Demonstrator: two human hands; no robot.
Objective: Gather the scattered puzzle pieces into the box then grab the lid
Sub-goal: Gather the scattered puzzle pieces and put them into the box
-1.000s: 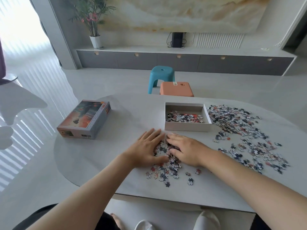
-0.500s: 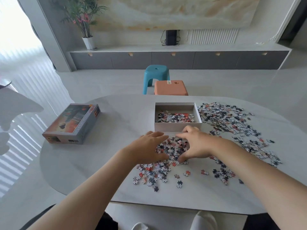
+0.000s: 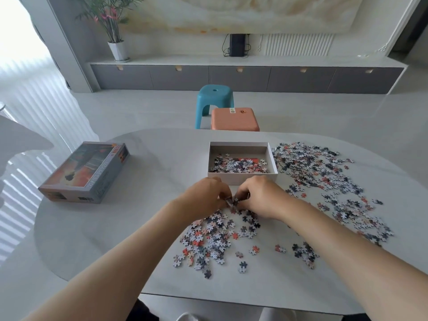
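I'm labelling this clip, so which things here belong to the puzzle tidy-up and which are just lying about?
Part of the job:
- open box
- loose puzzle pieces
- lid
- left hand and right hand, cupped together on pieces

Just lying about:
- blue stool
- orange stool
- potted plant

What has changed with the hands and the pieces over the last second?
Both hands moved from lying flat on the near pile toward the box. The left hand and right hand now pinch a small clump of pieces together just in front of its near wall. The lid on the left, the pieces already in the box and the big spread of pieces on the right look unchanged.
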